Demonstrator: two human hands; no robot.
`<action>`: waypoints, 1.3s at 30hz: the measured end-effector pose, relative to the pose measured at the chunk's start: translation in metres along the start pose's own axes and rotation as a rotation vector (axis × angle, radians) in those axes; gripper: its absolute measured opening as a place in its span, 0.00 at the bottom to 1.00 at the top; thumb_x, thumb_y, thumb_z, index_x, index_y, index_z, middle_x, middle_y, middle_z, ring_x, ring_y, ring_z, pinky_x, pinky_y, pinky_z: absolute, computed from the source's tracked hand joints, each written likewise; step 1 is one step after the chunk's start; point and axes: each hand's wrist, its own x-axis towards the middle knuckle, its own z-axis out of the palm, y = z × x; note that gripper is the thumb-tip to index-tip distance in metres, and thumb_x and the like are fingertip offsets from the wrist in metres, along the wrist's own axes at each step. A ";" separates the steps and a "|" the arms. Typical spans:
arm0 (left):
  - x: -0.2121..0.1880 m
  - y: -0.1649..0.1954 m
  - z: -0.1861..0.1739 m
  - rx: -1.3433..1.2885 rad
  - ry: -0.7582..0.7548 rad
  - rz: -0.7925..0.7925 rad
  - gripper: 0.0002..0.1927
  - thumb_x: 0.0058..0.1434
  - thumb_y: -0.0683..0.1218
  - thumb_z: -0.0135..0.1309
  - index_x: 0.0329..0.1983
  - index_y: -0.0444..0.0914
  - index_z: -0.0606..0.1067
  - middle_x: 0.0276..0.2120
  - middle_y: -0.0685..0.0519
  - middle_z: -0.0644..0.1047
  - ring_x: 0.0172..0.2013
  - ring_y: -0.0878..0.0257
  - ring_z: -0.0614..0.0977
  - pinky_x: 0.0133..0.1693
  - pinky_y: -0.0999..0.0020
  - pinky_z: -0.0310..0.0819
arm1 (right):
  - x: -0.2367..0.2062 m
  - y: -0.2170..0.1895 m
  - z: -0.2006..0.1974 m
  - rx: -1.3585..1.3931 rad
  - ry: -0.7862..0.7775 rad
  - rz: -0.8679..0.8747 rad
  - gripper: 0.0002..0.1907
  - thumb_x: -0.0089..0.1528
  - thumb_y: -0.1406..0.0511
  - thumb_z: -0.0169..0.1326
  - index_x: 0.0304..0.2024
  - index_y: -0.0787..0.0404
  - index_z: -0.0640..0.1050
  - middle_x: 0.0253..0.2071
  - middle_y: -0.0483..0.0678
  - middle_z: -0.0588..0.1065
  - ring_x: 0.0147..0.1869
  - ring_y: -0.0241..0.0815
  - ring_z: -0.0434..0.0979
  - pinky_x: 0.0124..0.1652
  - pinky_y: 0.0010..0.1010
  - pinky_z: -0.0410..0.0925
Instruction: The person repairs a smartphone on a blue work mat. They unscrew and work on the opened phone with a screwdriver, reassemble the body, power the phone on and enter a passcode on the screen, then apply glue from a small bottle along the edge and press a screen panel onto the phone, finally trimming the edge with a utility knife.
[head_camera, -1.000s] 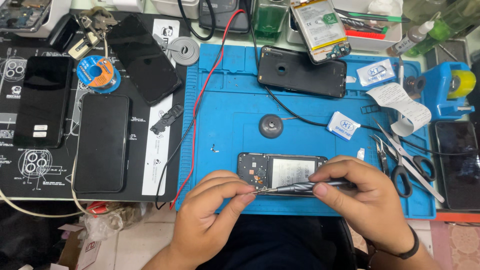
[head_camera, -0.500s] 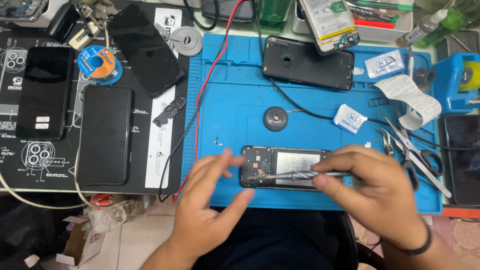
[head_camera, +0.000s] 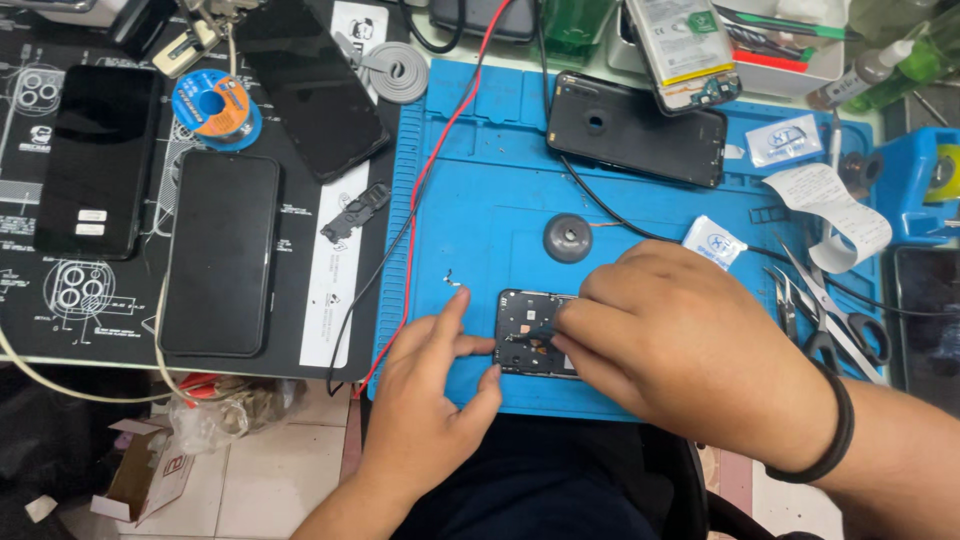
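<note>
An opened phone (head_camera: 522, 322), back cover off with its dark inner frame showing, lies on the blue repair mat (head_camera: 480, 200) near the front edge. My right hand (head_camera: 680, 345) covers most of it; its fingertips pinch a thin dark tool (head_camera: 538, 336) whose tip touches the phone's inside. Just left of the phone rests my left hand (head_camera: 435, 385), fingers spread, thumb against the phone's left edge and index finger pointing up the mat. A few tiny loose parts (head_camera: 455, 280) lie beside that fingertip.
On the mat: a round dark disc (head_camera: 568, 240), a black phone back (head_camera: 636, 128), small white packets (head_camera: 714, 243), scissors and tweezers (head_camera: 830, 310) at right. A red wire (head_camera: 425, 190) runs along the mat's left side. Black phones (head_camera: 220, 250) lie on the dark mat to the left.
My right hand has slid left over the phone and now hides most of it and the tool. My left hand has drawn in beside the phone's left edge.
</note>
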 end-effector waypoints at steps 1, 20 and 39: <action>0.000 0.002 0.001 -0.001 -0.011 -0.012 0.38 0.53 0.41 0.63 0.68 0.31 0.65 0.39 0.54 0.84 0.48 0.54 0.79 0.51 0.60 0.72 | 0.001 0.000 -0.001 -0.005 -0.009 -0.001 0.10 0.51 0.64 0.64 0.30 0.59 0.76 0.24 0.48 0.71 0.31 0.54 0.73 0.34 0.46 0.66; -0.003 0.023 0.029 0.075 0.060 0.103 0.38 0.51 0.45 0.69 0.65 0.31 0.69 0.39 0.53 0.84 0.46 0.54 0.79 0.49 0.61 0.72 | 0.001 0.003 -0.019 -0.229 -0.315 -0.183 0.18 0.50 0.66 0.58 0.44 0.58 0.75 0.31 0.49 0.75 0.35 0.53 0.78 0.41 0.39 0.69; 0.004 0.017 0.014 0.120 0.013 -0.001 0.37 0.49 0.45 0.69 0.63 0.31 0.71 0.39 0.48 0.82 0.45 0.52 0.80 0.47 0.60 0.74 | 0.015 -0.008 0.000 -0.345 -0.225 -0.146 0.11 0.56 0.62 0.55 0.33 0.64 0.81 0.27 0.51 0.72 0.33 0.52 0.76 0.40 0.40 0.70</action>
